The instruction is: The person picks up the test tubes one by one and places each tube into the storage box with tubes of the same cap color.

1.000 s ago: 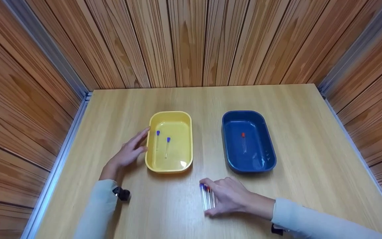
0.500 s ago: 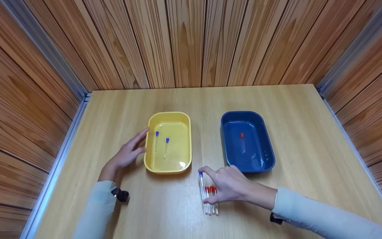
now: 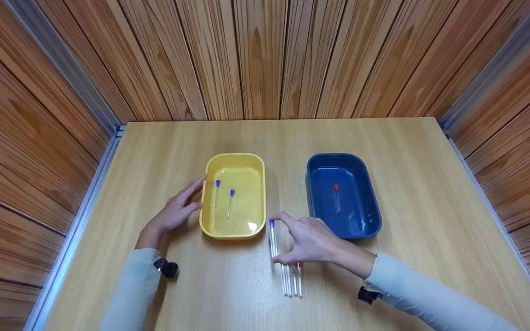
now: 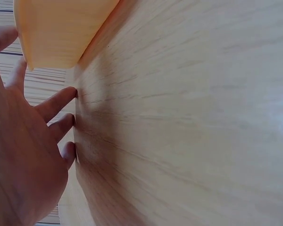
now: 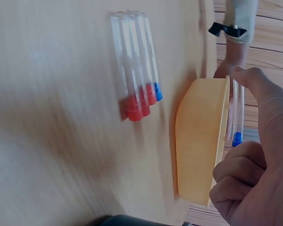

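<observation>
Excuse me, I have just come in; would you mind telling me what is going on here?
A person's right hand pinches a blue-capped tube above the table, beside the yellow tray, which the left hand touches. Two other tubes with blue caps lie in that tray, and a red-capped tube lies in the blue tray. Four loose tubes lie on the table.

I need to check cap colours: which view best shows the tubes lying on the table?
The right wrist view: nothing blocks the tubes, and their red caps and one blue cap show. The head view shows their clear ends, but the right hand hides most of the caps. The left wrist view shows none.
</observation>
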`<state>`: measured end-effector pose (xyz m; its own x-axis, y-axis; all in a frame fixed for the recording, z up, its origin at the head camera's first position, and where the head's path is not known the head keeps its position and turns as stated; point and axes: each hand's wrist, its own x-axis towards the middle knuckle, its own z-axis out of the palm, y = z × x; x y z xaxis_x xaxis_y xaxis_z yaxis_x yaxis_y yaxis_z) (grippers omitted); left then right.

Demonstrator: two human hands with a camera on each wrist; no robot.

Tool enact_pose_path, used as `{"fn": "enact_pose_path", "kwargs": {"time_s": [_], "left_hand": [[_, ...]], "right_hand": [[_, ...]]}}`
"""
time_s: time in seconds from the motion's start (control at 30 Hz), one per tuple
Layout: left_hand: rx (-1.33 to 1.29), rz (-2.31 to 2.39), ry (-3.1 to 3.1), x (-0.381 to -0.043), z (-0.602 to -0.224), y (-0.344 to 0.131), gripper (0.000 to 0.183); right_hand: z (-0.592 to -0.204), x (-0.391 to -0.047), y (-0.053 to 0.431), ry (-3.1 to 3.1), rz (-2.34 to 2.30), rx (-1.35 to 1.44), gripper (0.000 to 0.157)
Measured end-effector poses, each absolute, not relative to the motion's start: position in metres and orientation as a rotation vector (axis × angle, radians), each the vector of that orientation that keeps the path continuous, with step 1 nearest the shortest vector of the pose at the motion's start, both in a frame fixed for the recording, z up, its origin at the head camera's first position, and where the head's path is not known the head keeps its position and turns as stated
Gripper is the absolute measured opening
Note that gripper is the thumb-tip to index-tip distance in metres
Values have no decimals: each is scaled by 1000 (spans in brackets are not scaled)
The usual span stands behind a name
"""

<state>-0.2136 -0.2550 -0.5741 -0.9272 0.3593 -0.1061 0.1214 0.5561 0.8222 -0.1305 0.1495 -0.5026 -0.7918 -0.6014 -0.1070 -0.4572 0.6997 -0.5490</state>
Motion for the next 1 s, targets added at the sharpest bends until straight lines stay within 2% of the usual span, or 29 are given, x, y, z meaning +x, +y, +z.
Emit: {"fn": "enact_pose_path", "kwargs": {"time_s": [0.37,1.0], "left_hand": [[380,1341,2502,-211,-574,-254,73],[379,1302,2529,-214,-575,-255,74]], "right_hand": [[-491,-153,139,2479,-972,-710,90],[-480,-197,106,2283,-1265,-674,97]]}}
